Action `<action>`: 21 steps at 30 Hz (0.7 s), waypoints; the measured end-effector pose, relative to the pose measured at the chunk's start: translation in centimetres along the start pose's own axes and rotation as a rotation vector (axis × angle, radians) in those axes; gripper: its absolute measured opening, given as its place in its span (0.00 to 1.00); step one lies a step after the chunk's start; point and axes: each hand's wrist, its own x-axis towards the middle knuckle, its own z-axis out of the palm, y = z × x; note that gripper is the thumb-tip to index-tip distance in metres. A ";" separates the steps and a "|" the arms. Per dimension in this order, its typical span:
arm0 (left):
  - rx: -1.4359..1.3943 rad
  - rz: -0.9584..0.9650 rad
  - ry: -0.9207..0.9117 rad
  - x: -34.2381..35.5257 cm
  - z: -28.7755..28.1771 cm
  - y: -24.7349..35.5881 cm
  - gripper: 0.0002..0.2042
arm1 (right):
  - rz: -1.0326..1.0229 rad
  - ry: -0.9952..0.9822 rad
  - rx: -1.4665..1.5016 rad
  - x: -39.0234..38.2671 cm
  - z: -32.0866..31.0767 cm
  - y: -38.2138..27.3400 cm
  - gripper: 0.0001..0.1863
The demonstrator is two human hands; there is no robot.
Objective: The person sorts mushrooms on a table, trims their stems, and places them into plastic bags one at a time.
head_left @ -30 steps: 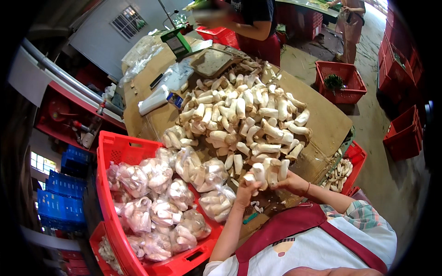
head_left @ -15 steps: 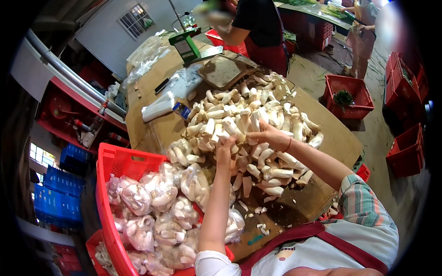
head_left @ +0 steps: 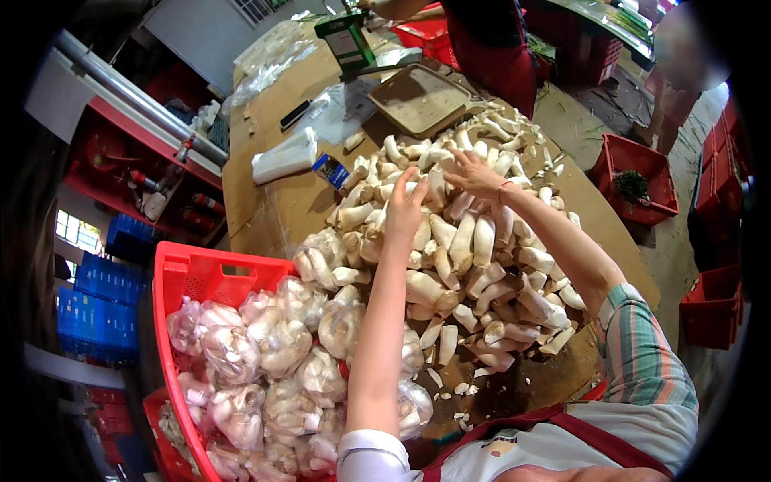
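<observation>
A big heap of king oyster mushrooms, pale with thick stems, covers the middle of the table. Over the heap's far part, my left hand reaches in with its fingers stretched out and the thumb apart, closest to the mushrooms at the heap's left. Beside it, my right hand has its fingers spread across the tops of several mushrooms. Neither hand is closed around one. A clear bag of mushrooms leans at the heap's left edge, just above the red crate full of similar bags.
Behind the heap lie a shallow tan tray, a green box, a stack of clear plastic bags and a small blue packet. Another person in a dark red apron stands across the table. Red crates sit on the floor at right.
Both hands have moved farther over the heap and their fingers have opened out. More mushrooms now lie on the near side of the hands. The whole view has shifted slightly.
</observation>
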 end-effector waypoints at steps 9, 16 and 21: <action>0.223 -0.058 0.457 -16.9 -8.1 1.2 0.15 | -0.028 0.152 -0.108 -0.2 -0.3 0.9 0.46; 0.688 -0.062 0.661 -30.2 -8.9 -4.1 0.16 | -0.363 0.483 0.005 -10.5 -2.4 -4.3 0.21; 0.865 0.085 0.676 -34.3 -8.1 -7.2 0.19 | -0.837 0.337 0.006 -25.0 2.3 -9.1 0.20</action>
